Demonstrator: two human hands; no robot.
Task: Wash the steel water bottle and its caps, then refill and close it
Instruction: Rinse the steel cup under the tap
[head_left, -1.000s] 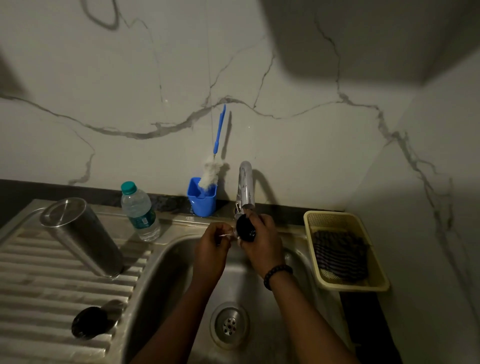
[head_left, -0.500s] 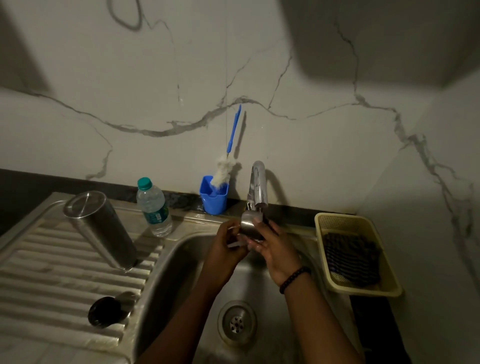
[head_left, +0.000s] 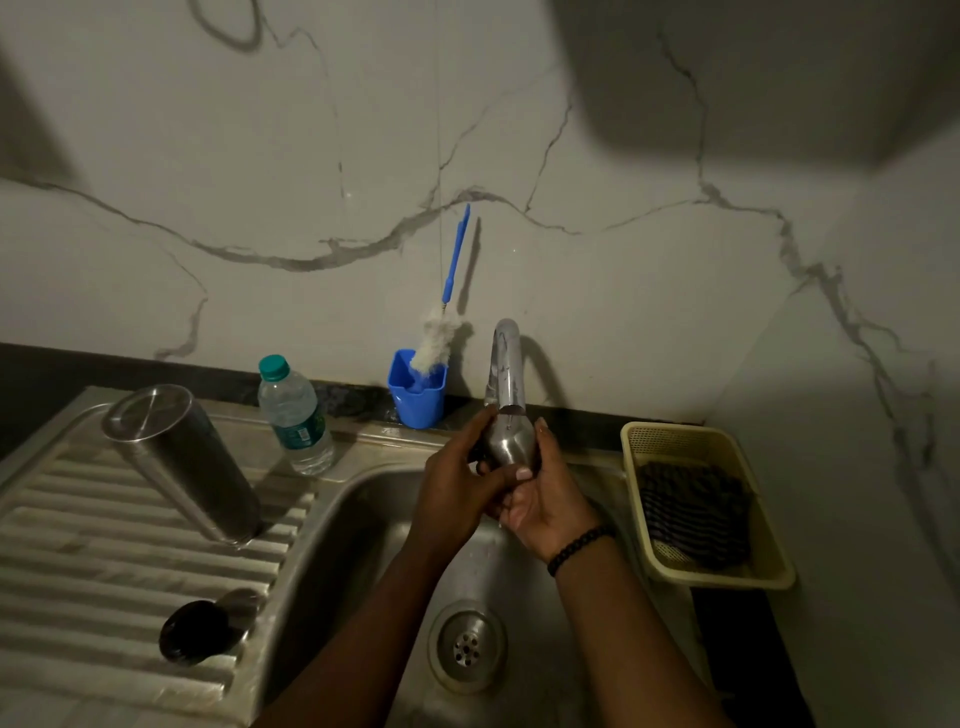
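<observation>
1. Both hands wrap the steel cap (head_left: 508, 446) directly under the tap (head_left: 506, 364): left hand (head_left: 457, 493) curled round its left side, right hand (head_left: 550, 499) cupping its right side.
2. Wet and smooth, the rigid, light cap probably slips; grip its wider skirt.
3. Left of the tap, the steel bottle (head_left: 182, 462) stands inverted on the drainboard (head_left: 78, 545), black cap (head_left: 200, 630) nearer.

Under the tap (head_left: 506, 364), the steel cap (head_left: 508, 441) now shows its shiny side where its black underside faced up a second ago; both hands (head_left: 457, 493) have closed around it.
</observation>
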